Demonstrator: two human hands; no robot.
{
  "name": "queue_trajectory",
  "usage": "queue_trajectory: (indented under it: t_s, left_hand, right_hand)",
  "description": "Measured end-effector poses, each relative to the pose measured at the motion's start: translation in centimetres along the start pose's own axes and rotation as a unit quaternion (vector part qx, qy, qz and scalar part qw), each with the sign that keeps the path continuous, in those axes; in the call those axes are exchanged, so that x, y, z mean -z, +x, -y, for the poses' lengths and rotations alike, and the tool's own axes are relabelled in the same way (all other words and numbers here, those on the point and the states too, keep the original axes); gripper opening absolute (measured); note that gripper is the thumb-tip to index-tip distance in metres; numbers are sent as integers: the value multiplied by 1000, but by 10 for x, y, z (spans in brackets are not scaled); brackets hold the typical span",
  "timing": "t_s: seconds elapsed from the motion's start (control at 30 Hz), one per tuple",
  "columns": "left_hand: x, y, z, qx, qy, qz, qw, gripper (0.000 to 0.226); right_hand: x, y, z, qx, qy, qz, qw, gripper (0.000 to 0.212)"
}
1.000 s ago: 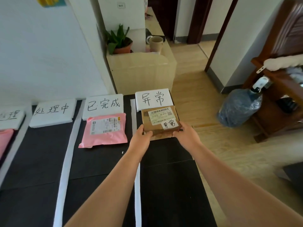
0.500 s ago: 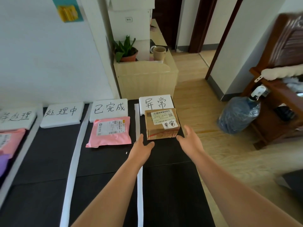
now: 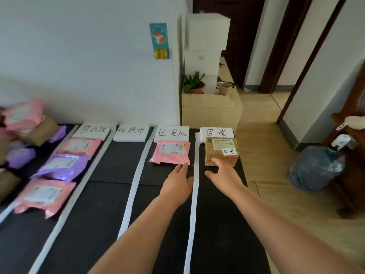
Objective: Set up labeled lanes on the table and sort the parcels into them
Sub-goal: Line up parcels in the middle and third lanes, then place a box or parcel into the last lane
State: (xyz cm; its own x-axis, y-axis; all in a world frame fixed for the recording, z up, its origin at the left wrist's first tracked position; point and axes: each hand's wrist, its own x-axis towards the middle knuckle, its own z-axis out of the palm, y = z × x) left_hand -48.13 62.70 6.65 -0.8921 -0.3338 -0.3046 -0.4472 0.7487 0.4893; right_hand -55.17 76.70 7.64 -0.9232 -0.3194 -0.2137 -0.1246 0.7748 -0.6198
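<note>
The black table [image 3: 110, 204] is split into lanes by white strips [image 3: 134, 186], each headed by a white handwritten label [image 3: 171, 133]. A brown cardboard box [image 3: 221, 151] with a small handwritten tag lies in the rightmost lane. A pink mailer [image 3: 170, 152] lies in the lane left of it. The leftmost labeled lane holds two pink mailers [image 3: 42, 195] and a purple mailer [image 3: 61, 166]. My left hand [image 3: 177, 180] hovers open just below the pink mailer. My right hand [image 3: 223, 175] is open in front of the box, holding nothing.
A heap of unsorted pink, purple and brown parcels [image 3: 23, 131] sits at the far left. Beyond the table stands a wooden cabinet [image 3: 211, 111] with a potted plant [image 3: 193, 84] and a cup. A blue water jug [image 3: 316, 167] stands on the floor at right.
Both hands let go of the brown box, which now lies in the rightmost lane, and drew back toward me. The view swung left, revealing the left lanes and the parcel heap.
</note>
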Motion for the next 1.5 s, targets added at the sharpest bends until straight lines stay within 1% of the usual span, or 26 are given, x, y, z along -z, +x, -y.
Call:
queue_trajectory:
  t_s: [0.1, 0.23, 0.33, 0.47, 0.73, 0.9, 1.03, 1.17, 1.37, 1.5]
  left_hand:
    - [21, -33, 30, 21, 7, -42, 999, 61]
    - [48, -74, 87, 63, 2, -95, 993, 60]
    - [69, -108, 134, 108, -6, -124, 986, 60]
    - [95, -166, 204, 155, -27, -159, 975, 61]
    - [143, -300, 381, 239, -24, -186, 953, 61]
    - [166, -357, 463, 257, -53, -219, 940, 57]
    - [188, -374, 504, 261, -74, -237, 933, 59]
    - [211, -369, 542, 268, -77, -246, 929, 59]
    - [261, -330, 610, 268, -54, -239, 932, 59]
    - [303, -304, 652, 266, -50, -222, 937, 59]
  right_hand:
    - [-18, -20, 39, 55, -31, 15, 998, 61]
    - [-53, -50, 95, 139, -89, 50, 985, 59]
    - [-86, -78, 134, 204, -99, 71, 971, 59]
    - [-134, -121, 185, 264, -112, 101, 953, 60]
    - [-265, -228, 299, 323, -128, 140, 927, 58]
    - [-337, -276, 355, 336, -114, 177, 918, 62]
    - [-377, -288, 396, 348, -118, 179, 913, 62]
    - [-409, -278, 436, 357, -121, 178, 909, 60]
    - [-461, -242, 505, 356, -80, 186, 912, 59]
    - [-493, -213, 550, 326, -63, 201, 922, 58]
